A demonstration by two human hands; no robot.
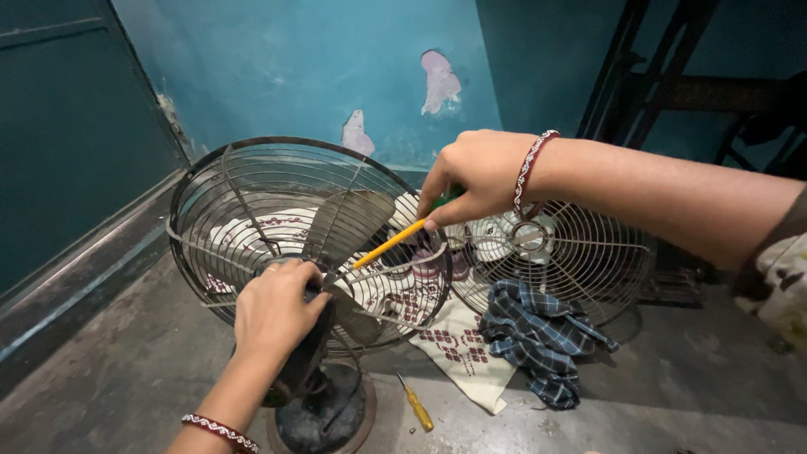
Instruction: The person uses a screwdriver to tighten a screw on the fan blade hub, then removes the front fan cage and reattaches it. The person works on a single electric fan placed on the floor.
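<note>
A dusty table fan (328,395) stands on the floor with its rear wire guard (252,176) still on and its grey blades (349,223) bare. My left hand (273,311) grips the dark motor housing behind the blades. My right hand (479,176) holds a yellow screwdriver (388,244), whose tip points down at the hub by my left hand. Both wrists wear beaded bracelets.
The loose front guard (572,252) leans against the wall at right. A checked blue cloth (538,332) and a white embroidered cloth (458,349) lie on the concrete floor. A second small yellow screwdriver (416,405) lies by the fan base. Teal walls close in behind.
</note>
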